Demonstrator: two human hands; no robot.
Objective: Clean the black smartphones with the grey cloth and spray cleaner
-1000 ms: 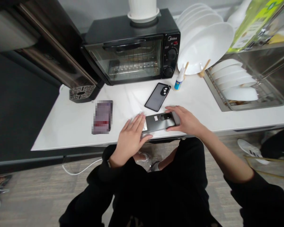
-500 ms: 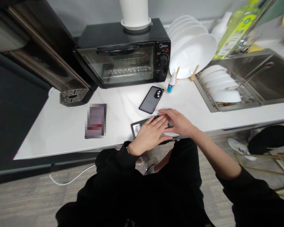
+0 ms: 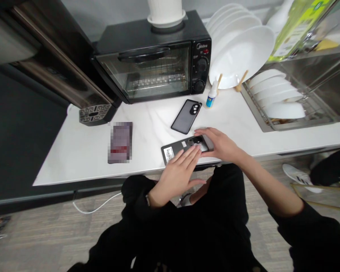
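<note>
A dark grey phone [image 3: 176, 148] lies back up near the counter's front edge, with a white barcode label at its left end and a camera block toward the right. My right hand [image 3: 219, 144] grips its right end between thumb and fingers. Across the phone's lower edge and back, my left hand [image 3: 179, 170] lies with fingers stretched out flat and the thumb apart. Something pale shows by the left fingertips, too small to make out. Just behind the phone is a translucent black-rimmed phone case [image 3: 185, 118]. A small white bottle with a blue label [image 3: 211, 97] stands beyond it.
A blurred-out rectangular item [image 3: 120, 142] lies on the white counter [image 3: 147, 141] to the left. Behind are a toaster oven [image 3: 158, 71], a drinks machine [image 3: 95, 113] and racked plates [image 3: 240, 56]. Bowls [image 3: 285, 110] sit in the sink at right; another person's shoe [image 3: 299, 176] shows below.
My left hand has slid down and toward me, uncovering the phone's camera block. My right hand stays at the phone's right end. The whole view has shifted slightly.
</note>
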